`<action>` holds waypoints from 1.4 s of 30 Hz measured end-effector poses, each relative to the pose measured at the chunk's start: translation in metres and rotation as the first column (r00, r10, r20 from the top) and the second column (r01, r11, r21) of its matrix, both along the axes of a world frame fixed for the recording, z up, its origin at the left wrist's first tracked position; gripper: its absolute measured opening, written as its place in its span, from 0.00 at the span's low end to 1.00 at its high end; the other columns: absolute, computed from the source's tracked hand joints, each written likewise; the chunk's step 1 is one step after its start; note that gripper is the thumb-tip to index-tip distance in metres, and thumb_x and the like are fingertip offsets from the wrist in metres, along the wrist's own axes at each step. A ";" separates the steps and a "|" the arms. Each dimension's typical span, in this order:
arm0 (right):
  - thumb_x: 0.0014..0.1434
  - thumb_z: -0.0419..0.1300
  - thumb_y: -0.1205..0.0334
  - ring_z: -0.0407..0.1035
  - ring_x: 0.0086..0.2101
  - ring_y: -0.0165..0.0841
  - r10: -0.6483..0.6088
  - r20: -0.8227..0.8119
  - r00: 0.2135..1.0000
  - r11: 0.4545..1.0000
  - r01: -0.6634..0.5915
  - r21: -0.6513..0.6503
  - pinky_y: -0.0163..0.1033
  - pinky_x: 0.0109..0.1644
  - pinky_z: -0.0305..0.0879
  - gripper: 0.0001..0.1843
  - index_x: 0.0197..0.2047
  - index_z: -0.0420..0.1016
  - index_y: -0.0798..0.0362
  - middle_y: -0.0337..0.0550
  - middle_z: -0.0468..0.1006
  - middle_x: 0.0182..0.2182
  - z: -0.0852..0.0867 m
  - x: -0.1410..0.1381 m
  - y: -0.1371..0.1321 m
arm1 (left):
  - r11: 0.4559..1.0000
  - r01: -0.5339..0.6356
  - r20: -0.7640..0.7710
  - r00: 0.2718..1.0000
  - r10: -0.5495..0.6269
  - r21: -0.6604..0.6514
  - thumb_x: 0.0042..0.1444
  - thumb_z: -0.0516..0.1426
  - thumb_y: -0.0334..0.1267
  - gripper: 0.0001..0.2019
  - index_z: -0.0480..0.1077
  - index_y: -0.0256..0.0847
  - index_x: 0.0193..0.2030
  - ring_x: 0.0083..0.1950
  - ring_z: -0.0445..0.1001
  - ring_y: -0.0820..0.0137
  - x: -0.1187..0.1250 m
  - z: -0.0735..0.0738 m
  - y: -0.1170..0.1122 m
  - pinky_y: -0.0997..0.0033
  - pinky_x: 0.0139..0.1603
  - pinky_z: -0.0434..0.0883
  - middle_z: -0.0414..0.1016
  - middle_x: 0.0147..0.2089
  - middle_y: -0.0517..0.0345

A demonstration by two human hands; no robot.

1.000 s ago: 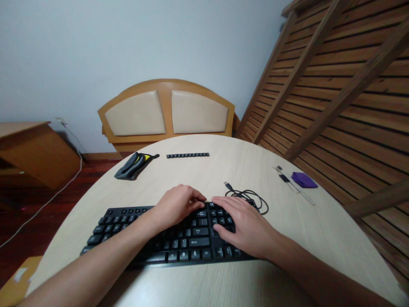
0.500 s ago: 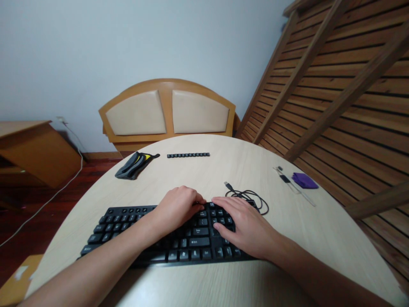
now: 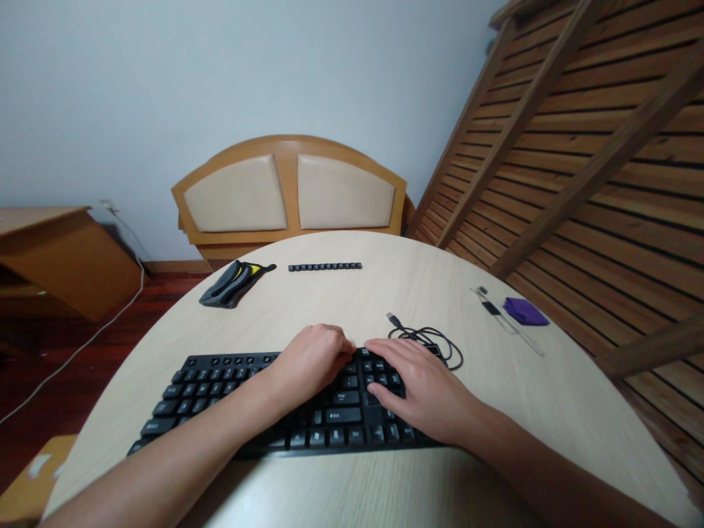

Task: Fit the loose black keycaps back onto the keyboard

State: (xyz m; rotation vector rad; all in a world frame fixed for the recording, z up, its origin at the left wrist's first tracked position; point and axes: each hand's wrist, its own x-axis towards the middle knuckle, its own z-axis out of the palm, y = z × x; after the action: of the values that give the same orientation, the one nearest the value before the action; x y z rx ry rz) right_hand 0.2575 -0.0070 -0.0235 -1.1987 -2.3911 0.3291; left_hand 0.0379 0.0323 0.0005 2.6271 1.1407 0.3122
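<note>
A black computer keyboard [image 3: 344, 416] lies before me on the round table. My left hand [image 3: 319, 356] is closed over its top row, right of the middle. Thumb and index fingertips press together there; whatever they pinch is hidden. My right hand [image 3: 421, 385] rests on the keyboard's right end with fingers stretched out and the thumb apart, over the navigation keys. Small bare key mounts [image 3: 225, 361] show along the top row at left. Beyond the keyboard, several loose black keycaps [image 3: 324, 267] stand in a straight line.
A coiled black USB cable [image 3: 454, 352] lies behind my right hand. At the table's left back is a grey, black and yellow pouch [image 3: 228, 286]. To the right lie a purple cloth [image 3: 525, 311] and a thin tool with a black middle [image 3: 490, 308]. A slatted wooden panel [image 3: 605, 183] leans at the right.
My left hand has tipped slightly to the right and its fingers are drawn in closer over the top row. My right hand stays in place.
</note>
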 end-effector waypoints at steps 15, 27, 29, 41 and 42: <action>0.61 0.60 0.56 0.68 0.56 0.42 -0.011 0.016 1.000 1.000 0.012 -0.028 0.53 0.62 0.62 0.24 0.60 0.69 0.52 0.47 0.75 0.57 0.003 0.000 -0.001 | 0.983 -0.060 0.116 0.990 0.081 -0.175 0.64 0.56 0.40 0.12 0.81 0.40 0.45 0.39 0.82 0.63 -0.011 0.013 0.013 0.70 0.38 0.73 0.84 0.40 0.51; 0.62 0.60 0.56 0.68 0.55 0.42 0.003 -0.007 1.000 1.000 -0.003 -0.018 0.52 0.62 0.61 0.23 0.59 0.69 0.51 0.46 0.75 0.56 0.001 0.001 0.000 | 0.939 -0.147 -0.196 0.957 0.215 0.312 0.64 0.57 0.33 0.11 0.76 0.36 0.50 0.57 0.71 0.54 0.016 0.000 0.119 0.59 0.52 0.72 0.76 0.54 0.43; 0.62 0.60 0.56 0.68 0.55 0.41 0.003 -0.011 1.000 1.000 -0.003 -0.020 0.51 0.62 0.61 0.23 0.60 0.69 0.51 0.46 0.75 0.56 0.001 0.001 0.000 | 0.935 -0.121 -0.220 0.954 0.202 0.333 0.64 0.56 0.32 0.12 0.74 0.36 0.53 0.60 0.69 0.55 0.023 -0.006 0.135 0.58 0.54 0.71 0.74 0.58 0.44; 0.61 0.60 0.56 0.67 0.56 0.41 -0.004 -0.026 1.000 0.999 0.002 -0.046 0.51 0.64 0.59 0.25 0.60 0.69 0.51 0.46 0.75 0.57 0.002 0.000 -0.002 | 0.940 -0.109 -0.263 0.944 0.200 0.323 0.67 0.53 0.33 0.23 0.60 0.37 0.68 0.75 0.49 0.52 0.057 -0.039 0.177 0.47 0.70 0.55 0.58 0.72 0.45; 0.61 0.61 0.56 0.67 0.56 0.41 -0.005 -0.028 1.000 0.999 0.004 -0.045 0.51 0.63 0.59 0.25 0.60 0.69 0.52 0.46 0.75 0.57 0.002 0.000 -0.002 | 0.942 -0.110 -0.258 0.945 0.198 0.318 0.67 0.53 0.33 0.22 0.61 0.37 0.67 0.75 0.49 0.52 0.057 -0.041 0.178 0.47 0.70 0.56 0.59 0.72 0.45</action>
State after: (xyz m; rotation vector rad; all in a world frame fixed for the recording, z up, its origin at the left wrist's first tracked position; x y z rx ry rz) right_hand 0.2580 -0.0089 -0.0211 -1.2108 -2.3687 0.3972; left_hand 0.0954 0.2099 -0.0405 2.9241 1.5085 0.1436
